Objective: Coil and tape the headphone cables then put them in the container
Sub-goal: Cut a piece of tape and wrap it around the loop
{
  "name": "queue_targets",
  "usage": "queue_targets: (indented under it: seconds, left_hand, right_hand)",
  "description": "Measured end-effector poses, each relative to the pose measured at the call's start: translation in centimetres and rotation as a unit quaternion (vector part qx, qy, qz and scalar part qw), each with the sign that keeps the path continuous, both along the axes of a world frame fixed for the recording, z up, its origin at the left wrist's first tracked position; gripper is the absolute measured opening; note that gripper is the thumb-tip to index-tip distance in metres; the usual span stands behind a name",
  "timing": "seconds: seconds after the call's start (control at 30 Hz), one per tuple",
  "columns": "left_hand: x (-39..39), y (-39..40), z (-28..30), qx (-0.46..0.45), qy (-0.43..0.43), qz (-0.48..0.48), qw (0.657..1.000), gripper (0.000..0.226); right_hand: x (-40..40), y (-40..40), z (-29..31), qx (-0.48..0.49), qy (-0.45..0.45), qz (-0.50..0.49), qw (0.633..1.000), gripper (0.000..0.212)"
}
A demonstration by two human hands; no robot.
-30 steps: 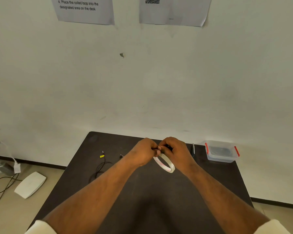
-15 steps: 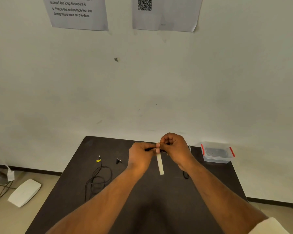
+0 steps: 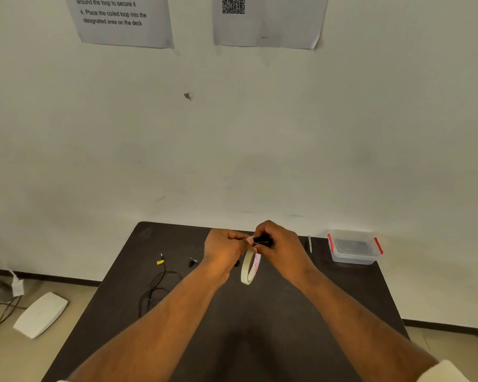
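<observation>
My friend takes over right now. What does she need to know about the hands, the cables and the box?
Left hand and right hand together pinch a small black coiled cable above the table; the tape roll hangs below it.
Another cable lies loose on the table's left side, uncoiled.
The container sits at the far right corner, lid on.
Done: one cable coiled.
Left: finish taping it, coil and tape the other, open the container, put both in.
</observation>
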State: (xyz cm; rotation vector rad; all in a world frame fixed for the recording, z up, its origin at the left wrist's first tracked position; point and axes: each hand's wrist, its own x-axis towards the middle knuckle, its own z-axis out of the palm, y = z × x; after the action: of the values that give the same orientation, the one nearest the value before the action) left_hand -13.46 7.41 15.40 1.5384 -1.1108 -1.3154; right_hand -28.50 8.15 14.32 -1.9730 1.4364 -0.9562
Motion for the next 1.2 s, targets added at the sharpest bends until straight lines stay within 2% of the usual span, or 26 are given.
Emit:
queue_targets:
  seconds: [0.17, 0.27, 0.43, 0.57, 0.67, 0.8, 0.97, 1.07, 1.2]
  left_hand:
    - [-0.2, -0.3, 0.2, 0.046, 0.062, 0.015, 0.997, 0.004]
    - [-0.2, -0.6, 0.3, 0.079, 0.083, 0.017, 0.993, 0.005]
    - [-0.1, -0.9, 0.1, 0.083, 0.064, 0.006, 0.994, 0.004]
    - [-0.2, -0.5, -0.2, 0.029, 0.035, -0.015, 0.999, 0.012]
    - [-0.3, -0.4, -0.3, -0.007, 0.02, -0.028, 0.999, 0.015]
    - [-0.6, -0.3, -0.6, -0.039, 0.012, -0.024, 0.999, 0.023]
    - [-0.7, -0.1, -0.6, -0.051, 0.015, -0.004, 0.999, 0.031]
    - [-0.7, -0.4, -0.3, -0.054, 0.013, 0.001, 0.998, 0.028]
    - [-0.5, -0.6, 0.1, -0.054, 0.025, 0.002, 0.998, 0.026]
  right_hand:
    - [-0.1, -0.4, -0.8, -0.112, 0.112, 0.003, 0.987, 0.005]
    - [-0.2, -0.4, -1.4, -0.166, 0.167, 0.017, 0.972, 0.014]
    - [-0.3, -0.4, -1.7, -0.178, 0.163, 0.015, 0.97, 0.02]
    - [-0.6, -0.5, -1.7, -0.146, 0.145, 0.018, 0.979, 0.022]
    - [-0.8, -0.5, -1.3, -0.087, 0.129, 0.021, 0.988, 0.027]
    - [-0.8, -0.8, -1.0, -0.034, 0.151, 0.043, 0.987, 0.035]
    - [-0.7, -1.0, -0.7, 0.038, 0.109, 0.026, 0.993, 0.018]
    - [-0.7, -0.8, -0.3, 0.069, 0.066, 0.02, 0.995, 0.02]
    - [-0.5, -0.9, 0.7, 0.09, 0.052, 0.011, 0.995, 0.021]
